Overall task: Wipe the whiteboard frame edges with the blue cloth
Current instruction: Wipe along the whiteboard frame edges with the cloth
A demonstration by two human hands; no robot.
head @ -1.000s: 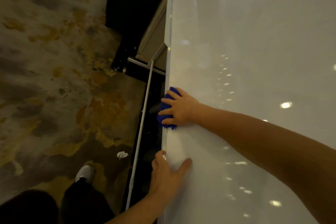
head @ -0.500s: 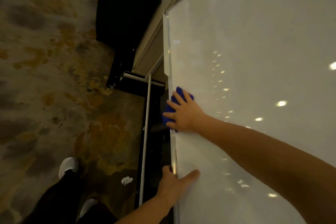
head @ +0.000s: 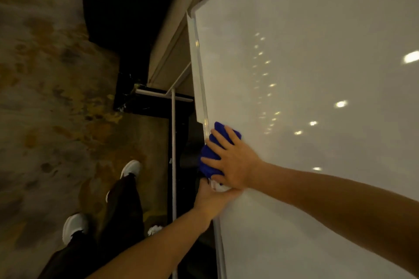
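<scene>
The white whiteboard point(head: 317, 75) fills the right of the view, its pale metal frame edge point(head: 200, 79) running down its left side. A bunched blue cloth point(head: 212, 156) lies over that edge. My right hand point(head: 233, 163) presses the cloth against the edge, fingers spread and wrapped over it. Just below, my left hand point(head: 210, 199) holds the same frame edge, its fingertips hidden under my right hand.
A thin white stand pole point(head: 173, 165) runs down beside the board over a dark base point(head: 158, 106). Patterned carpet point(head: 45, 97) covers the left. My legs and white shoes point(head: 131, 169) stand at bottom left, with a crumpled white scrap point(head: 154, 230) on the floor.
My right hand has slid the cloth down the frame edge toward my left hand; the two hands now touch. My view has shifted, and my feet have stepped.
</scene>
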